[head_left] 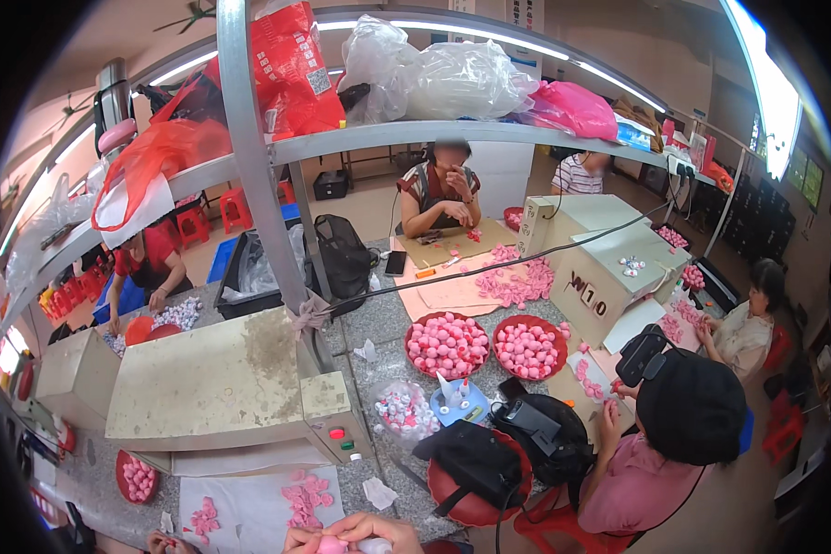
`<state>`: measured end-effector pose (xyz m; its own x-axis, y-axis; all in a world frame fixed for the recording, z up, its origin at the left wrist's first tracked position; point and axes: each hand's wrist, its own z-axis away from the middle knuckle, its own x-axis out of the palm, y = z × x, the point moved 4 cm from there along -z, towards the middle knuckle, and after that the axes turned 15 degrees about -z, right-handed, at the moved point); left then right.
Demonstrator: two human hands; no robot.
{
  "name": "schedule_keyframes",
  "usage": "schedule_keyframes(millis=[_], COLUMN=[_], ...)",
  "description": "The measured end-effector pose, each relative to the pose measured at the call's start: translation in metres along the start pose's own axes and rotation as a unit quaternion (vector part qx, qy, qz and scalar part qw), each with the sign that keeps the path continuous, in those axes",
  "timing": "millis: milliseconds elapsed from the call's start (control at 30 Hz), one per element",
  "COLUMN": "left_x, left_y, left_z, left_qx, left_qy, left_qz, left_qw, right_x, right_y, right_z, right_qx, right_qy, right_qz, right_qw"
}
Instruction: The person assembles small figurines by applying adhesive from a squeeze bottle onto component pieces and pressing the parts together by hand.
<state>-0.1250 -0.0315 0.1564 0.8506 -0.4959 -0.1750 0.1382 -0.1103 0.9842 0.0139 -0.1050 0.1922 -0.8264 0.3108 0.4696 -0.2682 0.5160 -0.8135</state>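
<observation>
At the lower edge, my left hand (301,539) is closed with its fingers on a pink ball (332,545). My right hand (379,527) curls against it, fingertips touching the same ball. A whitish rounded object (376,547) sits under the right hand's fingers; the frame cuts it off, so its kind is unclear. Just beyond my hands, a white sheet (249,517) carries a heap of small pink pieces (307,499) and a smaller pink pile (204,520).
A worn beige metal box (203,379) stands over the sheet's far side. Bowls of pink balls (447,343), a bag of white balls (404,410) and a black bag (475,462) lie right. A shelf (434,134) spans overhead. Co-workers sit around; one in pink (656,480) is closest.
</observation>
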Motion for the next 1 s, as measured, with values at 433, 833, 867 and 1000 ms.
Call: schedule_keyframes(millis=[433, 833, 867, 1000], left_x=[0.002, 0.003, 0.003, -0.001], left_y=[-0.038, -0.018, -0.014, 0.012], left_z=[0.001, -0.002, -0.001, 0.001], left_qx=[-0.066, 0.053, 0.054, 0.052], left_qy=[0.029, 0.004, 0.005, -0.039], left_qz=[0.200, 0.241, 0.239, 0.070], left_qw=[0.977, 0.969, 0.969, 0.995], right_x=[0.003, 0.006, 0.005, -0.002], right_y=[0.005, 0.000, -0.001, -0.003], right_z=[0.002, -0.002, 0.000, 0.004], right_qx=[-0.009, -0.019, -0.013, 0.024], right_qy=[0.021, 0.023, 0.021, -0.002], right_qz=[-0.001, 0.010, 0.000, -0.017], right_qw=[1.000, 0.999, 1.000, 1.000])
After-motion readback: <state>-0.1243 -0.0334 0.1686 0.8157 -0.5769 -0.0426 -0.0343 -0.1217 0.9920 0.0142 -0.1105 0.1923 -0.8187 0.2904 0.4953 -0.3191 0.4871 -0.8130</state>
